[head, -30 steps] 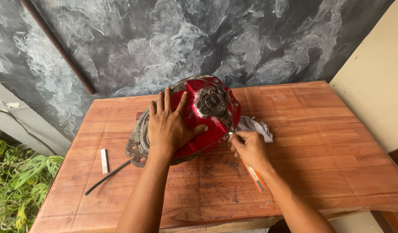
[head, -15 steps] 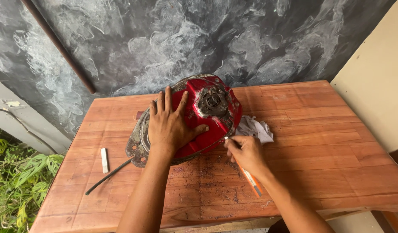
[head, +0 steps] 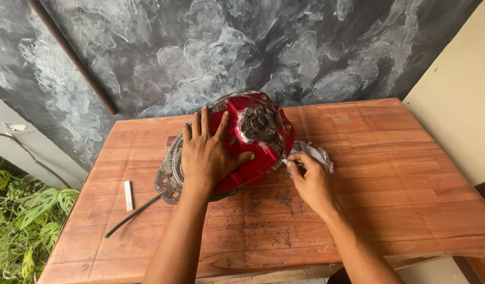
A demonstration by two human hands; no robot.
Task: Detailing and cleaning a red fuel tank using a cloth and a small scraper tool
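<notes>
Your single head camera looks steeply down from close above the wooden table (head: 390, 173), facing the grey smeared wall (head: 211, 47) behind it.

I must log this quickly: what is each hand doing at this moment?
Left hand: open, flat on the red metal cover.
Right hand: closed, pinching a thin tool at the cover's edge; the tool is hardly visible.

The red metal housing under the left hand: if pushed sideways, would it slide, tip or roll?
The red metal housing looks rigid and probably heavy. It rests on a wide flange on the wooden table, so likely slides, not rolls. The left hand presses flat on it, steadying it.
</notes>
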